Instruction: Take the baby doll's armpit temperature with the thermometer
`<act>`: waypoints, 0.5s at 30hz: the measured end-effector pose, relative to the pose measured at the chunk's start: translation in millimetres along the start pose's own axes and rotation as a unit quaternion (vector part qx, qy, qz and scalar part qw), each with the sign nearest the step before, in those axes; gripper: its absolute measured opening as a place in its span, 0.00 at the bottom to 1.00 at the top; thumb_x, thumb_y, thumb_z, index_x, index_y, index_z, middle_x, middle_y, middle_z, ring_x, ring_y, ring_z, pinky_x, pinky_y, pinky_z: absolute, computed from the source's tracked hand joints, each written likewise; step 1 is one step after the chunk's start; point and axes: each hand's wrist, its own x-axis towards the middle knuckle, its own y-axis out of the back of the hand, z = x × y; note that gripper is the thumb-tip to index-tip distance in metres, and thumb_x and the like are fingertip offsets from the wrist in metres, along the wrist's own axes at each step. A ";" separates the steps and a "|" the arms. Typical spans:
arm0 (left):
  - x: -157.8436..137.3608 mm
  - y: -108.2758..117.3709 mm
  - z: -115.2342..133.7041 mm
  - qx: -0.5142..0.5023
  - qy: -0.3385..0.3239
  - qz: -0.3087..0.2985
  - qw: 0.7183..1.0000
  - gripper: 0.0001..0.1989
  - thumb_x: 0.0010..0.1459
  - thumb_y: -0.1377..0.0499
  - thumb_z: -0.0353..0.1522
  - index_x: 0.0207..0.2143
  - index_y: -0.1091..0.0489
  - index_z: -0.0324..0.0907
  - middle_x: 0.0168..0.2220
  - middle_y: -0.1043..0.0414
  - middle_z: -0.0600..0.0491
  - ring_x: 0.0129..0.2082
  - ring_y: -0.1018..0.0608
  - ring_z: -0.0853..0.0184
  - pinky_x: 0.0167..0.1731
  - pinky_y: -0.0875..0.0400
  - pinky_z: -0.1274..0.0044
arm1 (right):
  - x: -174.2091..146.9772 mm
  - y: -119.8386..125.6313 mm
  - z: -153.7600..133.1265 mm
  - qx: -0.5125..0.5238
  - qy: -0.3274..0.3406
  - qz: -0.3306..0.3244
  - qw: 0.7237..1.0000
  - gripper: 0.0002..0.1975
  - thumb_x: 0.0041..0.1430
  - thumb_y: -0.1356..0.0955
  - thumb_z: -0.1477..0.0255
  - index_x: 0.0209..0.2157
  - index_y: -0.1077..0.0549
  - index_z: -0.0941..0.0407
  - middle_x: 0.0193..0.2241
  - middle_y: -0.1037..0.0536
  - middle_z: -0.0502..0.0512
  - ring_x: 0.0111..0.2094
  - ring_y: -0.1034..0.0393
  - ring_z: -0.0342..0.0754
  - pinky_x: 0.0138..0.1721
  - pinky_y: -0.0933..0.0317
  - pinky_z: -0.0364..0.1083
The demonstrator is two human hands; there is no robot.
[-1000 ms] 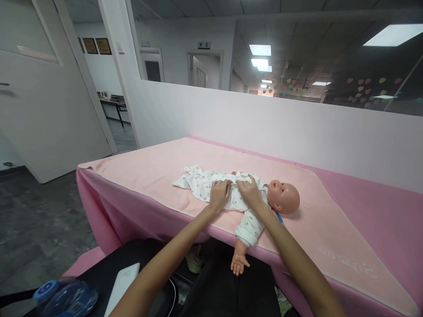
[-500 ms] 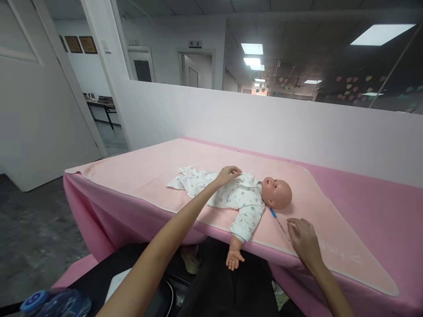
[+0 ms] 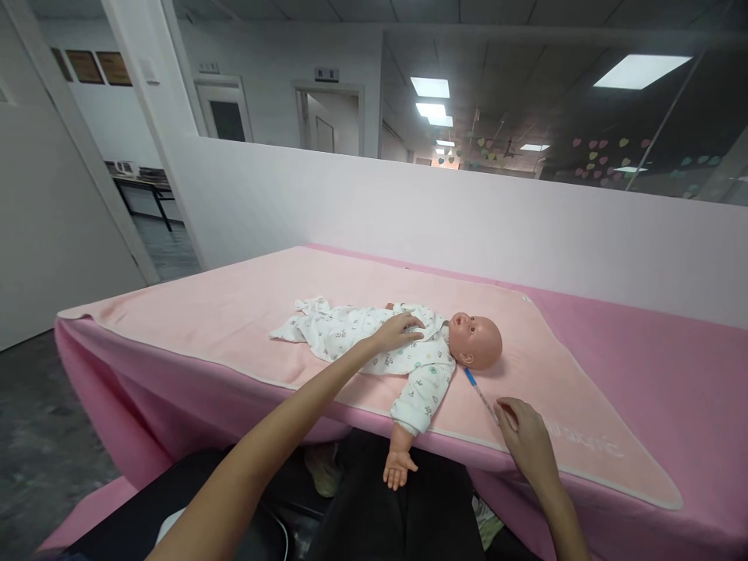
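Note:
A baby doll (image 3: 476, 343) lies on its back on the pink mat, in a white patterned outfit (image 3: 356, 331). Its near arm hangs over the table edge, palm showing. My left hand (image 3: 400, 330) rests over the doll's chest, fingers loosely bent and thumb apart, with no object seen in it. A thin stick with a blue end (image 3: 479, 391), like a glass thermometer, lies on the mat below the doll's head. Beside its lower end is my right hand (image 3: 526, 440), fingers curved and thumb apart; whether they touch the stick is unclear.
The peach mat (image 3: 222, 304) covers a table draped in pink cloth (image 3: 672, 374). Behind it runs a white half wall (image 3: 409, 206) with glass above. A dark chair (image 3: 146, 499) stands at the lower left, and a white door (image 3: 52, 195) beyond it.
My left hand has come down onto the doll's chest. My right hand has shifted slightly toward me beside the stick. The whole view has turned a little to the right.

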 end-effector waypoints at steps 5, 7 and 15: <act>6.1 -1.6 -0.9 0.060 0.015 0.009 0.998 0.15 0.59 0.56 0.37 0.37 0.33 0.41 0.30 0.30 0.52 0.31 0.28 0.66 0.36 0.37 0.75 | -1.1 -0.6 -1.8 -0.058 0.026 0.051 0.997 0.14 0.58 0.40 0.63 0.29 0.29 0.56 0.27 0.27 0.57 0.32 0.34 0.51 0.35 0.40 0.49; 12.0 1.5 -3.2 0.068 0.054 0.005 0.996 0.17 0.60 0.59 0.37 0.35 0.34 0.41 0.27 0.31 0.54 0.28 0.29 0.68 0.35 0.36 0.76 | -2.5 0.6 -4.0 -0.051 0.034 0.046 0.997 0.14 0.58 0.40 0.62 0.28 0.29 0.56 0.26 0.28 0.56 0.30 0.34 0.50 0.34 0.40 0.48; 59.5 27.2 -18.1 0.166 0.166 -0.071 0.969 0.11 0.52 0.51 0.30 0.22 0.33 0.36 0.18 0.32 0.50 0.21 0.30 0.67 0.26 0.37 0.77 | -6.0 1.4 -7.2 -0.074 0.040 0.026 0.996 0.14 0.56 0.38 0.60 0.30 0.29 0.56 0.27 0.28 0.55 0.32 0.34 0.50 0.35 0.40 0.48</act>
